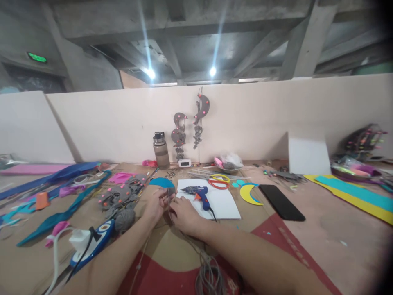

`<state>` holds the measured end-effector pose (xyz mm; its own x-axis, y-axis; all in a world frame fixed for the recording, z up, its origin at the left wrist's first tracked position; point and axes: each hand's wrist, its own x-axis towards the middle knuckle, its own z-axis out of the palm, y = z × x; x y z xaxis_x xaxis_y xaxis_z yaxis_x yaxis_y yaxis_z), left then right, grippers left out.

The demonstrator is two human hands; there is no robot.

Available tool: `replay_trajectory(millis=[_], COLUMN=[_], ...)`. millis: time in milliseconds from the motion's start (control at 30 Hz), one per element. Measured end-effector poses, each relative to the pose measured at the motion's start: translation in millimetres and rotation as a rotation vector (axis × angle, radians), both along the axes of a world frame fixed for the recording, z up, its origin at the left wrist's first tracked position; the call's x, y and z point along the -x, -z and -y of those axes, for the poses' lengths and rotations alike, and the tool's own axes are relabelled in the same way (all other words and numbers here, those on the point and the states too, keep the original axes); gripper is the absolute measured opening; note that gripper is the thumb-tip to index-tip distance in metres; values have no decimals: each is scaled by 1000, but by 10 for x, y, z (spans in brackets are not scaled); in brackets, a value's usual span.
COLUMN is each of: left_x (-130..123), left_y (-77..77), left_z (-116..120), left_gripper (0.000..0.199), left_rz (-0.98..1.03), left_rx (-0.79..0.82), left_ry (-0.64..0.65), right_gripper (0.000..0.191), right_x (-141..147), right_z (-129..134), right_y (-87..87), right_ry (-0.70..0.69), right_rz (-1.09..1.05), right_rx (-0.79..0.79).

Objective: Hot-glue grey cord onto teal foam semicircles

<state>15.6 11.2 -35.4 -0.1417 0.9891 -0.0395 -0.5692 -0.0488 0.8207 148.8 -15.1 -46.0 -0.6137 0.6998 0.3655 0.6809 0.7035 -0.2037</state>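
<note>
My left hand (157, 203) is closed with its fingertips pinched on a thin grey cord (168, 201). Close against it, my right hand (184, 213) also has its fingers pinched on the cord, and part of it is hidden behind them. Just beyond the left fingers lies a blue rounded piece (161, 182), with its lower part covered. A blue glue gun (201, 196) rests on a white pad (227, 209) to the right of my hands. Below my wrists, the cord's loose coil (210, 278) lies at the front edge.
Red-and-yellow scissors (219, 181), a yellow crescent (249, 194) and a black phone (281, 201) lie to the right. Grey crescents with pink dots (118, 196), a grey yarn ball (125, 220) and a power strip (95, 241) are left. A bottle (161, 151) stands behind.
</note>
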Motion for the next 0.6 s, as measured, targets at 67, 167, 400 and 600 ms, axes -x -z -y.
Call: replay_trajectory(millis=[67, 167, 400, 600], left_x=[3, 0, -27, 5], left_y=[-3, -4, 44, 43], left_z=[0, -4, -21, -33], left_gripper=[10, 11, 19, 17], left_rz=[-7, -2, -25, -35], left_rx=[11, 15, -12, 30], left_ry=[18, 39, 57, 45], right_gripper=[17, 16, 15, 15], right_x=[2, 4, 28, 50], right_z=[0, -7, -29, 29], right_y=[3, 11, 32, 11], right_ry=[9, 16, 14, 86], right_rz=[2, 11, 5, 31], right_rx=[-11, -15, -14, -34])
